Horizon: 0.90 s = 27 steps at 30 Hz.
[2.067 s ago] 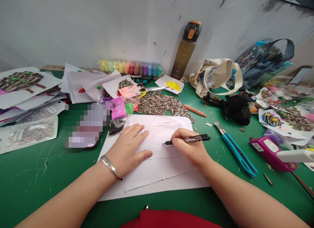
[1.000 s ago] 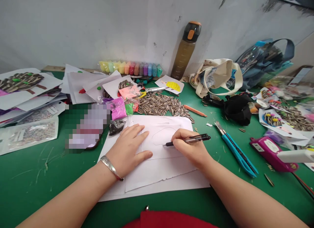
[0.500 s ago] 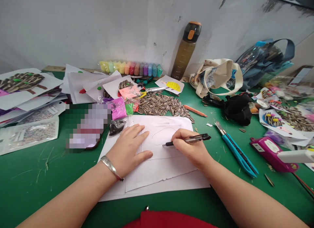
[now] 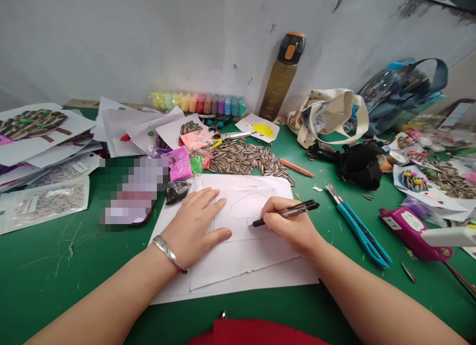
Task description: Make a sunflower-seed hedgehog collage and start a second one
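My right hand [image 4: 288, 221] is closed around a black pen [image 4: 297, 210], its tip on a sheet of white paper [image 4: 230, 258]. A thin outline of a rounded shape [image 4: 238, 201] shows on the sheet, with short lines under it near the tip. Flat on the left part of the paper lies my left hand [image 4: 197, 223], fingers spread, with a silver bracelet at the wrist. Larger white paper lies beneath the sheet. Just beyond it is a heap of striped sunflower seeds [image 4: 241, 157], beside an orange pen [image 4: 296, 168].
A blue utility knife [image 4: 359, 231] and a magenta device [image 4: 412, 231] lie at right. A phone [image 4: 136, 191], bags of clay [image 4: 179, 164] and seed pictures [image 4: 33, 127] are at left. A tall bottle [image 4: 281, 80] and cloth bag [image 4: 334, 117] stand behind.
The pen tip has moved slightly down and right, and short lines now show beneath the rounded outline. My left hand has stayed in place.
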### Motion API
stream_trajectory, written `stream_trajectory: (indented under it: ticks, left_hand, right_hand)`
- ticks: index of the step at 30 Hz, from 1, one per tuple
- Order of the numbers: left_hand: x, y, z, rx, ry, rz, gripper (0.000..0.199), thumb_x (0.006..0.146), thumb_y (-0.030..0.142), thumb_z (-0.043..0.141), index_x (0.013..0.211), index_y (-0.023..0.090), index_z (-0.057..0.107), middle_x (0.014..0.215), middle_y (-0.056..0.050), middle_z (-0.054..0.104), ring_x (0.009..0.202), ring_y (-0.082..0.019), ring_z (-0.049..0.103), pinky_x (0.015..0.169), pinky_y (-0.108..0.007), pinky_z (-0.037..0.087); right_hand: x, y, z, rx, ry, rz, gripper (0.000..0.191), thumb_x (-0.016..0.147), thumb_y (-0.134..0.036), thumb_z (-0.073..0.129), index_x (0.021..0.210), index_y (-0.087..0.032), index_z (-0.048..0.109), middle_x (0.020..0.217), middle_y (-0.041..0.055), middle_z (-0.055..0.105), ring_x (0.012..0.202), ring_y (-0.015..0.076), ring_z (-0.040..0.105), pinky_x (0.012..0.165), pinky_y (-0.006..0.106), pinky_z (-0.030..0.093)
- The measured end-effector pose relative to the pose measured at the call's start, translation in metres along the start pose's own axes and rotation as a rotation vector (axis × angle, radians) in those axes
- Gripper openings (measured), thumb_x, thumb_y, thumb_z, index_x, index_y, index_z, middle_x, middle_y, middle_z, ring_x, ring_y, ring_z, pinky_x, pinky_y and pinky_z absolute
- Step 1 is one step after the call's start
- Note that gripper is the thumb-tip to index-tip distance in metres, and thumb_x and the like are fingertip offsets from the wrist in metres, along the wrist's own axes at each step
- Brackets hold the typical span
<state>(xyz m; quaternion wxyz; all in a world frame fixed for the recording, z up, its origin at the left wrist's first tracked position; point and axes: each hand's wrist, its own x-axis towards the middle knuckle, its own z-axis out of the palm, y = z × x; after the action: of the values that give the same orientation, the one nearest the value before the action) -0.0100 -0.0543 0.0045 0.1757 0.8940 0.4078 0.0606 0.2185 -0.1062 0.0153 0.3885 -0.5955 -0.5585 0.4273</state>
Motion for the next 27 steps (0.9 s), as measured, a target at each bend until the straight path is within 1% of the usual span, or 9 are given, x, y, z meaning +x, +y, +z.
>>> stream_trajectory:
  ticks: [4, 10, 17, 19, 23, 27]
  left_hand:
    - [0.0, 0.0, 0.0, 0.006, -0.01, -0.003, 0.062, 0.081, 0.048, 0.063, 0.132, 0.014, 0.056, 0.144, -0.019, 0.045, 0.135, -0.037, 0.036, 0.111, -0.056, 0.028]
    - [0.001, 0.001, -0.001, 0.002, -0.014, -0.012, 0.063, 0.08, 0.048, 0.064, 0.132, 0.014, 0.056, 0.145, -0.018, 0.044, 0.135, -0.037, 0.035, 0.112, -0.056, 0.028]
    - [0.001, 0.0, 0.0, 0.009, -0.01, -0.009, 0.063, 0.081, 0.049, 0.063, 0.132, 0.014, 0.056, 0.145, -0.018, 0.044, 0.135, -0.037, 0.035, 0.112, -0.056, 0.028]
    - [0.001, 0.0, 0.0, 0.014, -0.009, -0.005, 0.063, 0.081, 0.049, 0.063, 0.133, 0.014, 0.055, 0.145, -0.018, 0.044, 0.135, -0.037, 0.035, 0.112, -0.056, 0.028]
    - [0.001, 0.001, -0.001, 0.022, -0.014, -0.01, 0.062, 0.081, 0.047, 0.064, 0.132, 0.013, 0.056, 0.144, -0.018, 0.045, 0.135, -0.037, 0.036, 0.112, -0.055, 0.028]
    - [0.001, 0.001, -0.003, 0.025, -0.011, -0.01, 0.061, 0.08, 0.047, 0.064, 0.131, 0.014, 0.057, 0.144, -0.018, 0.046, 0.134, -0.036, 0.037, 0.112, -0.054, 0.029]
  right_hand:
    - [0.0, 0.0, 0.001, -0.005, 0.01, -0.003, 0.014, 0.067, -0.014, 0.05, 0.057, -0.018, 0.058, 0.053, -0.004, 0.051, 0.053, 0.0104, 0.043, 0.049, 0.024, 0.031]
    - [0.002, 0.002, 0.001, 0.003, 0.074, -0.009, 0.013, 0.068, -0.015, 0.05, 0.06, -0.018, 0.06, 0.054, -0.0033, 0.053, 0.055, 0.0112, 0.044, 0.05, 0.024, 0.032]
    - [0.002, 0.001, 0.002, -0.011, 0.023, -0.004, 0.014, 0.066, -0.015, 0.05, 0.057, -0.018, 0.058, 0.053, -0.0033, 0.052, 0.054, 0.0113, 0.043, 0.05, 0.024, 0.031]
    - [0.002, 0.002, 0.001, -0.012, 0.05, -0.008, 0.014, 0.067, -0.015, 0.05, 0.057, -0.018, 0.059, 0.053, -0.0032, 0.053, 0.055, 0.0116, 0.044, 0.05, 0.025, 0.032]
    - [0.005, 0.005, -0.003, 0.01, 0.146, -0.032, 0.015, 0.066, -0.014, 0.051, 0.056, -0.018, 0.06, 0.055, -0.0024, 0.055, 0.058, 0.0126, 0.047, 0.054, 0.026, 0.034]
    - [0.008, 0.002, -0.011, 0.151, 0.187, 0.005, 0.014, 0.069, -0.016, 0.054, 0.06, -0.019, 0.064, 0.052, -0.0025, 0.054, 0.057, 0.0134, 0.047, 0.055, 0.027, 0.034]
